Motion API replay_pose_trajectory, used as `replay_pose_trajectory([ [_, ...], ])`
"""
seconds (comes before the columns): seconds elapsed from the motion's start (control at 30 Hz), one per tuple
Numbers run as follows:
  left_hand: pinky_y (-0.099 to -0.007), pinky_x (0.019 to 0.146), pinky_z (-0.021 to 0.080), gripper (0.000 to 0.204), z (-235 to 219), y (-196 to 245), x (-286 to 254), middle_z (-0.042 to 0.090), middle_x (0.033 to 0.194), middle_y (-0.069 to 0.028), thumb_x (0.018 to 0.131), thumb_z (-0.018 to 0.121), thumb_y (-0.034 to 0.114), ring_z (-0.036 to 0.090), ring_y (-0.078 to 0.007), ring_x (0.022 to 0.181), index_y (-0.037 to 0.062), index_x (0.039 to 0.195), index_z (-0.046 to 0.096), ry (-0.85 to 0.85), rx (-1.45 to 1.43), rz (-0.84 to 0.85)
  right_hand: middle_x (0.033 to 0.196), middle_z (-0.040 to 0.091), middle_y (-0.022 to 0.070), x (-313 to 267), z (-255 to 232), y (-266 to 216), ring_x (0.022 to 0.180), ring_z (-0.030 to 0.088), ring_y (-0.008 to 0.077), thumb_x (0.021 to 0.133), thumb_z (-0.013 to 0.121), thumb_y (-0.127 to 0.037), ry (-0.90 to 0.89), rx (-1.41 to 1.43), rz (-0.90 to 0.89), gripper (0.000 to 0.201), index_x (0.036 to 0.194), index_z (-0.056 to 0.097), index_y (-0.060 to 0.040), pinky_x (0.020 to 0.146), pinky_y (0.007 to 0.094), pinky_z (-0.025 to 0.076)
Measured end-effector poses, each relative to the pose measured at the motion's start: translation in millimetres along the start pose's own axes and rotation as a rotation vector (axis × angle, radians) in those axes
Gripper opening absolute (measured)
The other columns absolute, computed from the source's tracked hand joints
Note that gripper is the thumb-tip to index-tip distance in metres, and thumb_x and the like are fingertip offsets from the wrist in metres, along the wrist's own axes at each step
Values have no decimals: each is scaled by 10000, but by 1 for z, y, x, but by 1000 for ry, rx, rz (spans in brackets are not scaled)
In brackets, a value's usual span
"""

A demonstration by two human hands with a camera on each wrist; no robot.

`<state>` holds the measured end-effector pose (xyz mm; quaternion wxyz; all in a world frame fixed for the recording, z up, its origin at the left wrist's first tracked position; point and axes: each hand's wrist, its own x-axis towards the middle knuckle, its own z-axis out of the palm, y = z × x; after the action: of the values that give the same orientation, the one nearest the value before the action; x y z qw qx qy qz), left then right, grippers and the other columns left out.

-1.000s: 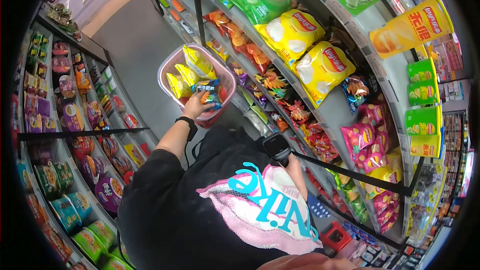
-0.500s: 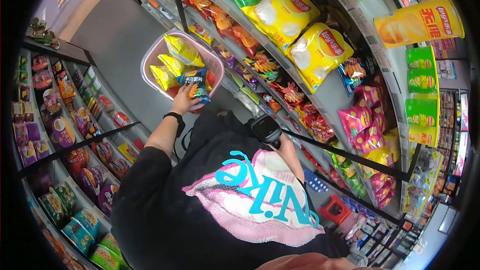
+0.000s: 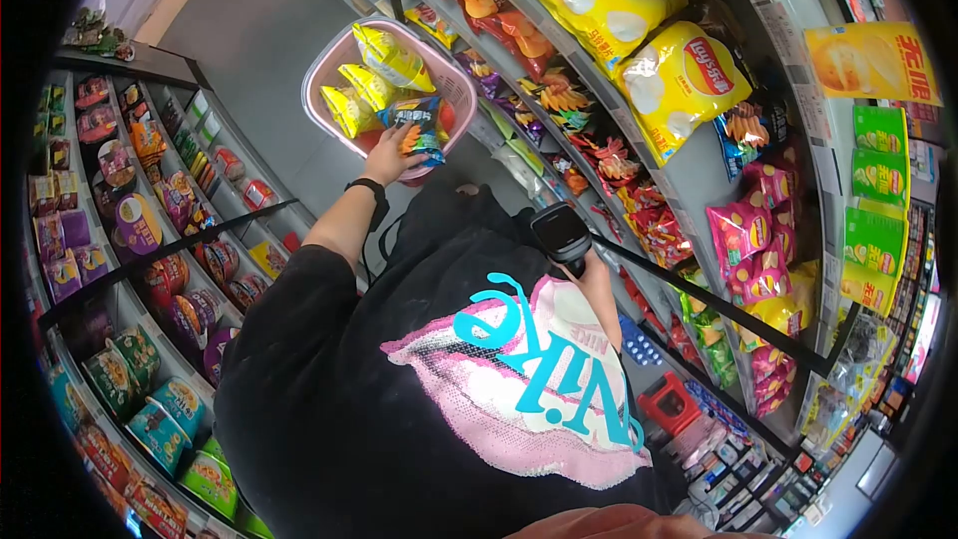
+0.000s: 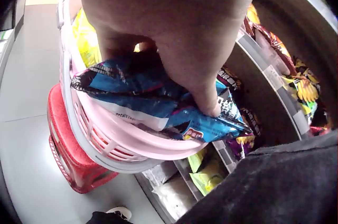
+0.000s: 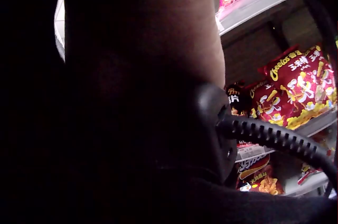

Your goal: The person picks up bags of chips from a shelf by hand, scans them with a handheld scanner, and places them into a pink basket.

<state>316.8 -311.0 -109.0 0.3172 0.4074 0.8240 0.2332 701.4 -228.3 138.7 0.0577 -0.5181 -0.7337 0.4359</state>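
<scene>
In the head view my left hand grips a blue snack bag at the near rim of a pink plastic basket. The left wrist view shows the thumb pressed along the crinkled blue bag, which lies over the rim; the other fingers are largely hidden behind it. Several yellow snack bags stand inside the basket. Close to the black shirt, my right hand holds a black handheld device with a screen. The right wrist view is mostly dark and does not show that device.
Shelves of chip bags rise on the right, with a black bar across them. Noodle cups and tubs line the left shelves. A red plastic stand is beneath the basket. Grey floor runs along the aisle.
The head view has shifted, moving basket and shelves within the picture. The blue bag has turned so more of its printed front shows. Both hands keep their holds.
</scene>
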Motion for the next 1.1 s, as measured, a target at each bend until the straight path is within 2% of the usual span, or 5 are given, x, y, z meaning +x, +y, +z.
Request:
replay_pose_trajectory([
  [0.13, -414, 1059, 433, 936, 3, -2, 2, 430, 1461, -242, 707, 824, 498, 506, -390, 1283, 205, 1494, 411, 2, 6, 18, 997, 685, 268, 2, -2, 0, 963, 683, 395, 805, 775, -138, -20, -16, 52, 423, 1155, 606, 29, 816, 407, 511],
  [0.23, -411, 1049, 438, 919, -6, 4, -1, 492, 1410, -249, 699, 840, 467, 522, -384, 1267, 138, 1465, 453, 33, -30, 56, 971, 675, 280, 3, -1, 2, 944, 661, 438, 789, 778, -137, -28, -13, -33, 428, 1139, 599, 32, 786, 432, 512],
  [0.6, -386, 947, 498, 831, -34, 52, -32, 639, 1234, -188, 701, 874, 298, 626, -321, 1129, 50, 1406, 509, 252, -126, 281, 976, 670, 274, 2, -12, 15, 923, 656, 437, 810, 751, -218, -103, -33, -44, 435, 1140, 584, 13, 781, 458, 508],
  [0.87, -394, 935, 506, 847, -59, 131, -89, 646, 1232, -154, 685, 868, 201, 634, -328, 1101, 143, 1441, 492, 368, -135, 335, 936, 669, 284, -3, -33, 33, 898, 656, 440, 810, 741, -249, -148, 17, -109, 441, 1121, 586, 24, 778, 458, 509],
  [1.1, -371, 865, 545, 892, -50, 221, -158, 675, 1148, -154, 547, 889, 52, 678, -292, 996, 85, 1377, 564, 518, -79, 663, 943, 673, 265, -18, -67, 68, 886, 661, 408, 815, 743, -247, -213, 4, -246, 467, 1142, 586, 47, 779, 438, 504],
])
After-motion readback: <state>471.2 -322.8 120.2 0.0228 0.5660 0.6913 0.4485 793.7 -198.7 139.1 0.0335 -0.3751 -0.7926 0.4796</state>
